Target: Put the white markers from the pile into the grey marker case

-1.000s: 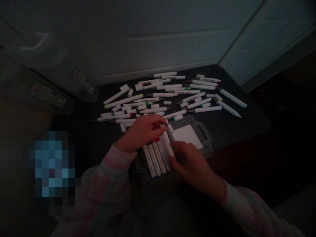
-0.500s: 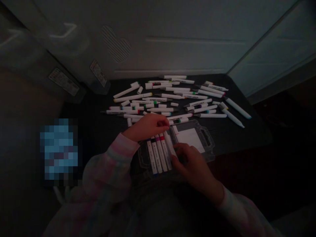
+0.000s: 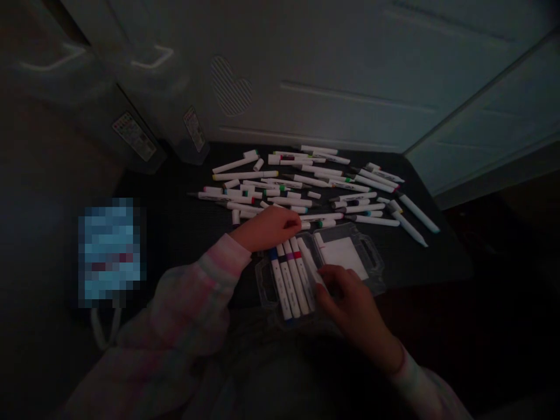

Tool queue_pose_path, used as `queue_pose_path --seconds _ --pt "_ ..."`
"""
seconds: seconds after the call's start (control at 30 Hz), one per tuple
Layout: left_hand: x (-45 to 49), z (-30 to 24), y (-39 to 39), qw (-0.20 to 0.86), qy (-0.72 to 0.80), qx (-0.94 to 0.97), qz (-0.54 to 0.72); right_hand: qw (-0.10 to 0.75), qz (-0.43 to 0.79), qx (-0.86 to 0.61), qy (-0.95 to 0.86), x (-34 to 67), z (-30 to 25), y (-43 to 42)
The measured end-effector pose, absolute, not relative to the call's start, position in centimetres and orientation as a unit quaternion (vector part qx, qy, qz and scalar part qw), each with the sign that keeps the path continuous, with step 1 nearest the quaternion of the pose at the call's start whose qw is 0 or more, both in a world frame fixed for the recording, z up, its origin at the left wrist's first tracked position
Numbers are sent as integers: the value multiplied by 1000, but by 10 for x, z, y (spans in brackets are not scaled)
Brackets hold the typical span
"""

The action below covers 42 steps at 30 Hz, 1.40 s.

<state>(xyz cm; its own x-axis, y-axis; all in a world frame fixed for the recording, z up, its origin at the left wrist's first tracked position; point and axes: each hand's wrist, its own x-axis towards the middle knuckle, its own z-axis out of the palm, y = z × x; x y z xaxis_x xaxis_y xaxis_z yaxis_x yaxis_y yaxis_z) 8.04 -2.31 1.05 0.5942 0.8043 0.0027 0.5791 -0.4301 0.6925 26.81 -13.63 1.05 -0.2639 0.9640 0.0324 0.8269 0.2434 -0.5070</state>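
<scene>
A clear plastic case (image 3: 263, 286) lies opened out at the table's near edge. Several white markers (image 3: 286, 286) with blue, black, purple and red bands stand side by side in its left half. Another white marker (image 3: 308, 256) slants beside them, its lower end between the thumb and fingers of my right hand (image 3: 350, 300). My left hand (image 3: 271, 227) hovers over the case's far edge with fingers curled together near that marker's top; whether anything is in them is hidden. A white paper (image 3: 343, 256) lies in the case's right half.
Many loose markers (image 3: 312, 201) and caps are scattered over the dark table (image 3: 437, 262) beyond the case. A pale panel with a striped heart (image 3: 231, 87) rises behind. Clear containers (image 3: 192, 134) stand back left, and a blurred-out bright object (image 3: 109, 251) is at left.
The camera view has turned, so the scene sits further right and lower. Both hands stay by the case; the slanting marker is still at my right fingers.
</scene>
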Motion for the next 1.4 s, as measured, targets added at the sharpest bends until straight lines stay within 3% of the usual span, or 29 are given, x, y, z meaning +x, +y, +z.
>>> queue_pose_path --seconds 1.0,1.4 --pt "82 16 -31 191 353 910 99 165 148 -581 -783 257 7 -134" --pt "82 13 -32 186 352 911 105 162 143 -578 -787 257 4 -134"
